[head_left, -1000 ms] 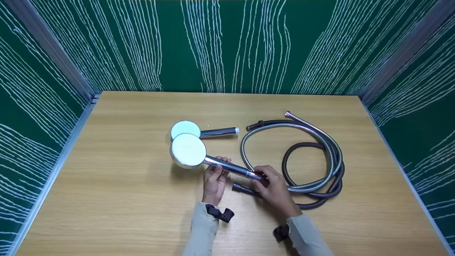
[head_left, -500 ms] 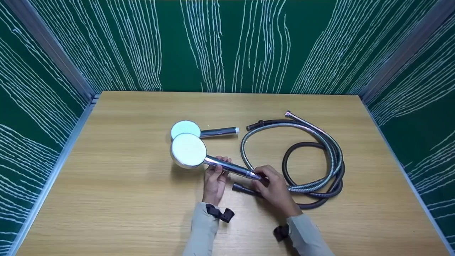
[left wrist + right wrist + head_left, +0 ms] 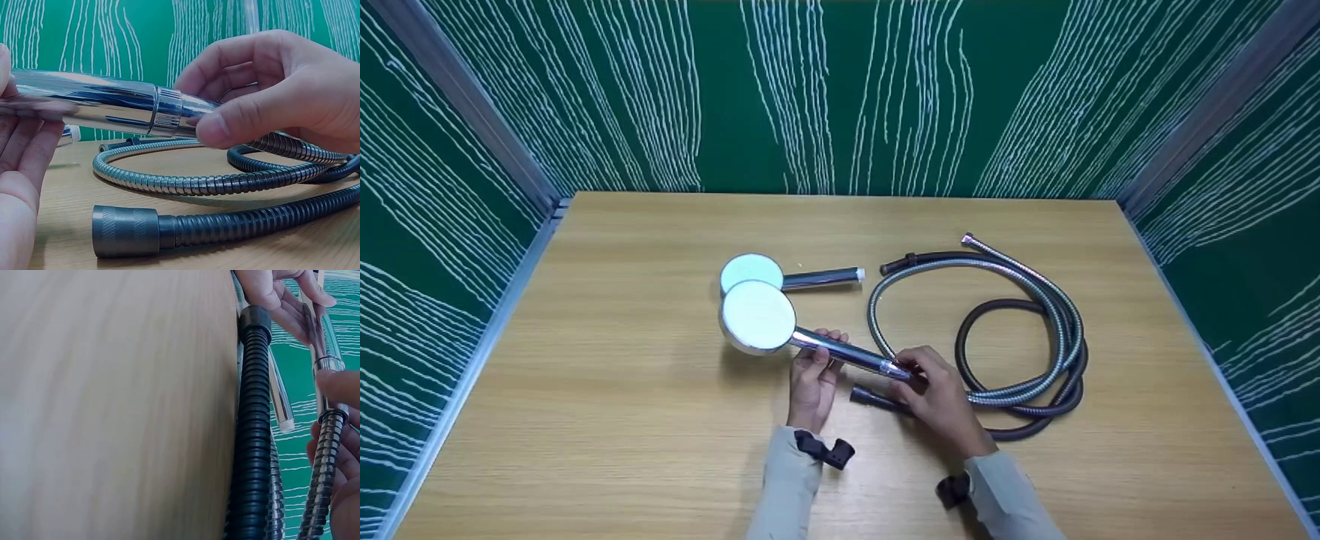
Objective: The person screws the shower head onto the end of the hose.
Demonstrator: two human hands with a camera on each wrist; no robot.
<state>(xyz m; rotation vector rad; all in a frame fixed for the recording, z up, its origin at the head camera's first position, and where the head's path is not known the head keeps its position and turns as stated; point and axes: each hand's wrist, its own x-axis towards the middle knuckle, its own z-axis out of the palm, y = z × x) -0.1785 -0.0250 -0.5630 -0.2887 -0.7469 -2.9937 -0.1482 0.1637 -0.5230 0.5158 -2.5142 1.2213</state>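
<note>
One shower hd (image 3: 757, 316) in L hand (image 3: 812, 382), hose (image 3: 322, 478) in R hand (image 3: 937, 397).

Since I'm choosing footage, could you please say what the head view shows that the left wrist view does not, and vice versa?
Only the head view shows the held shower head's round face and the left sleeve. Only the left wrist view shows crosshatching on the black hose end. Both show the handle, silver hose, left hand and right hand.
</note>
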